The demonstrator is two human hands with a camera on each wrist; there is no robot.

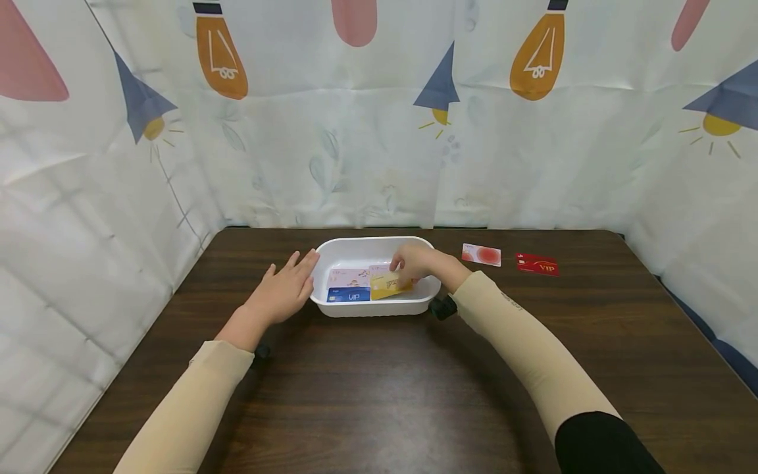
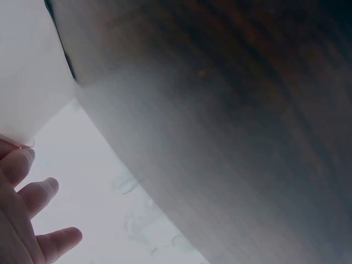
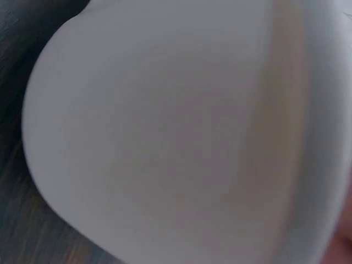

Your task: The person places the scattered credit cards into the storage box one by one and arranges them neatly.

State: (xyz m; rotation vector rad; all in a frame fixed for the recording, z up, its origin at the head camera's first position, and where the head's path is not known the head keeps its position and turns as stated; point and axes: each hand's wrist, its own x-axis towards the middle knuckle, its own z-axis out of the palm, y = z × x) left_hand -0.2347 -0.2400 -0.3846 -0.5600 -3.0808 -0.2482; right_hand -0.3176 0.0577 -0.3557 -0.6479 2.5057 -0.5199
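Note:
A white plastic basin (image 1: 379, 309) stands on the table, and its outer wall (image 3: 154, 137) fills most of the right wrist view. My left hand (image 1: 278, 296) lies against the basin's left end, fingers extended at the rim; the left wrist view catches its fingers (image 2: 38, 196) at the left edge. Reaching inside the basin, my right hand (image 1: 417, 260) pinches a gold card (image 1: 383, 286) between thumb and fingers. Left of it lie a pink VIP card (image 1: 346, 277) and a blue VIP card (image 1: 348, 294). The gold card partly covers another pale pink card (image 1: 377, 268).
Right of the basin, a pink-and-white card with red circles (image 1: 481, 255) and a red VIP card (image 1: 537, 264) lie on the dark wooden table (image 1: 379, 395). A patterned white curtain (image 1: 379, 158) hangs behind the table and along both sides.

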